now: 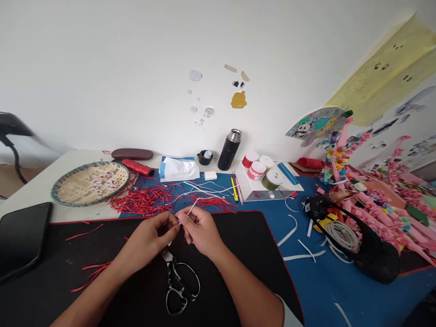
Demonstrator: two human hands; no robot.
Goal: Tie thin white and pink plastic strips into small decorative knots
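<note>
My left hand (153, 236) and my right hand (199, 229) meet over the black mat (238, 254), fingertips pinched together. Between them runs a thin white cord (195, 204), whose free end sticks up past my right fingers. The small part right at the fingertips is mostly hidden. Just below my hands lies a pair of scissors (177, 288) with dark patterned handles, its blades partly under my left hand. Beyond my fingers, a heap of red cords (146, 199) spreads out, with some white cords (204, 187) across it.
A woven basket (68, 193) with small red-and-white pieces stands left, near a red thread spool (138, 167). A black phone-like slab (23, 236) lies at the left edge. Behind are a black thermos (228, 152) and ribbon rolls (257, 170). Pink paper crafts (378, 200) crowd the right.
</note>
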